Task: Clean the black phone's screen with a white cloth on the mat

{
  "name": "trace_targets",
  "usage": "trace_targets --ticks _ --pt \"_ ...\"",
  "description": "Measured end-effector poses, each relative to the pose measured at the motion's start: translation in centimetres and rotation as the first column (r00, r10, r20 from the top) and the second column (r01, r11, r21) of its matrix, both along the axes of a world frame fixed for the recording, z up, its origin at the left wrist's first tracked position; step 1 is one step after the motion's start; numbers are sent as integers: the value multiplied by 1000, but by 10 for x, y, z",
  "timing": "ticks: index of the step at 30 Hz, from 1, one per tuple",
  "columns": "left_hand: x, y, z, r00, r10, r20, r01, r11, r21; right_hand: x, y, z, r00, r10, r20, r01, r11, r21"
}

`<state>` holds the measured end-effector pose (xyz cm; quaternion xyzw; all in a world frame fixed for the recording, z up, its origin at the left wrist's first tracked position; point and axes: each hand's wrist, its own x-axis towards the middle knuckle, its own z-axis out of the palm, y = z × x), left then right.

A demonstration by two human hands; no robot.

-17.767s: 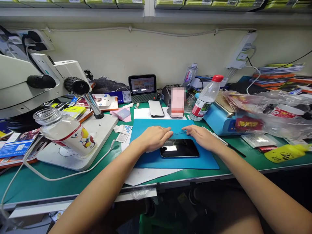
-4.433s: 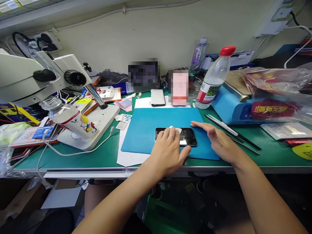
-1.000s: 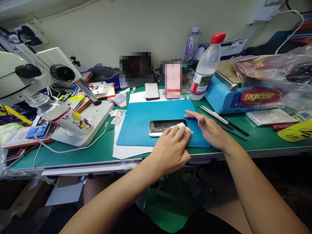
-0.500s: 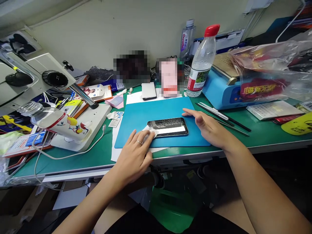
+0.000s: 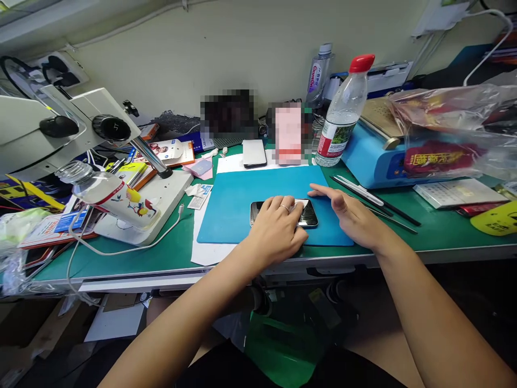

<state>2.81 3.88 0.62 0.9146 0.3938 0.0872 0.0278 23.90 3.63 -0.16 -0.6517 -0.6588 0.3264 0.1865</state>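
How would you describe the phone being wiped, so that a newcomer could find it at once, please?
Start at the blue mat on the green bench. A dark phone lies flat on it, under the left hand. The other phone lies beyond the mat, untouched.

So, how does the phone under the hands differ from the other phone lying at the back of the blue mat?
The phone under the hands lies lengthwise across the blue mat, dark glossy face up; the rear phone lies on white paper with a pale grey face. The left hand presses a white wipe on the first and the right hand steadies its end; nothing touches the rear one. Both lie flat.
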Motion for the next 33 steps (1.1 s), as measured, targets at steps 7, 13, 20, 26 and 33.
trace_targets --ticks 7,13,20,26,33 --pt "-40 -34 3 1000 -12 28 13 1000 -9 -1 -1 0 1000 4 -6 -4 1000 8" --pt "-69 -64 3 999 46 -24 -46 999 6 -1 -3 2 1000 11 -15 -11 1000 -12" --pt "-30 -36 -2 994 91 -66 -96 993 -74 1 0 -2 1000 2 -5 -2 1000 7" --pt "15 -28 -3 996 41 -73 -47 996 -75 0 0 -2 1000 -12 1 12 1000 2" --pt "-42 -49 2 997 33 -72 -39 995 -96 0 0 1 1000 -20 21 20 1000 -9"
